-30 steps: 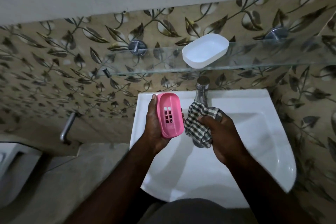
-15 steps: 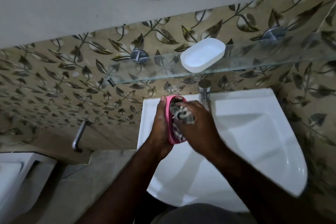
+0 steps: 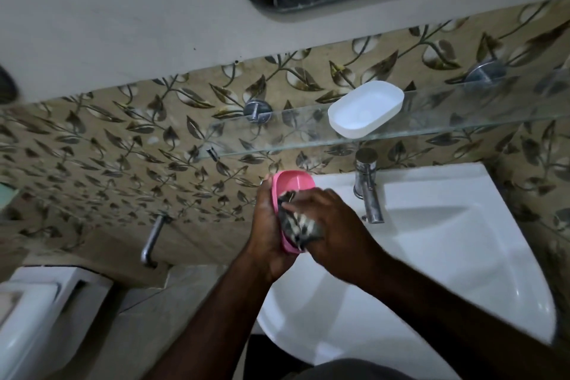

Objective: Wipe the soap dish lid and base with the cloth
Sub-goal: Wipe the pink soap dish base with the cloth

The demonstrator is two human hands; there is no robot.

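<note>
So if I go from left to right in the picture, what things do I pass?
White toilet → metal wall handle → pink plastic soap dish part → chrome tap → white sink's right rim.

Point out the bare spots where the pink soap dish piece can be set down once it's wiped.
The glass shelf is bare between its left wall mount and the white soap dish piece, and again right of that piece. The sink rim right of the tap is bare too. It is crowded over the sink's left corner, where both hands work the cloth in the pink piece.
</note>
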